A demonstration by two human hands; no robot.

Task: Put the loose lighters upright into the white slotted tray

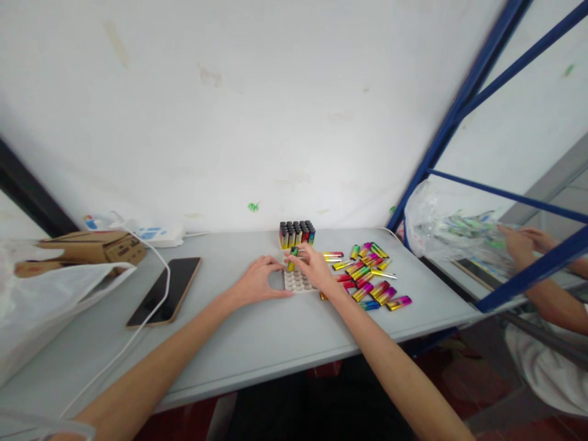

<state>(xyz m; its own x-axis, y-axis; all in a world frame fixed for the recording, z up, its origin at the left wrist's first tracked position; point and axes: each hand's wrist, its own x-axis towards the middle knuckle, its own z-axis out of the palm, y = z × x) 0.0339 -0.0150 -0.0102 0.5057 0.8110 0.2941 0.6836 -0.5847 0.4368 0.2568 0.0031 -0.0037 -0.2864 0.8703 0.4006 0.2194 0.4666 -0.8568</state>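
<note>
i have the right hand pinching one green-and-yellow lighter upright over the white tray, while the left hand spreads thumb and fingers at its left edge. loose lighters lie to the right.

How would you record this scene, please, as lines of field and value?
Left hand: open, curved around the left side of the white holed tray
Right hand: pinches a small shiny yellow-green tube at the tray
Behind tray: black-topped multicoloured metallic tubes, upright
Right of tray: loose shiny multicoloured metallic tubes
Left of tray: flat black phone, white cable across it
Surface: grey table
</note>
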